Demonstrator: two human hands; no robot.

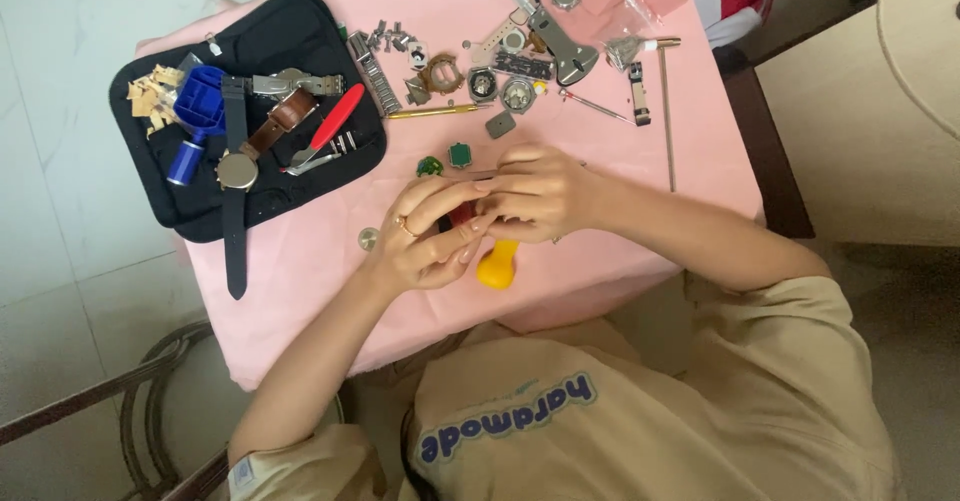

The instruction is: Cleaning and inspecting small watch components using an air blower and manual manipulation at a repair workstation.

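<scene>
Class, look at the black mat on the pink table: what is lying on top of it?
On the black mat lie a wristwatch, a brown strap, red-handled pliers and a blue tool. Whatever lies beneath them is covered.

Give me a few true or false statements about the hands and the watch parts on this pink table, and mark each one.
1. Both hands, the left hand and the right hand, are close together over the pink tablecloth. True.
2. A yellow-handled tool shows just below the hands. True.
3. The black tray is at the right edge of the table. False: it lies at the left.
4. A red-handled tool rests on the black tray. True.
5. The wristwatch with the black strap is in the right hand. False: it lies on the tray.
</scene>
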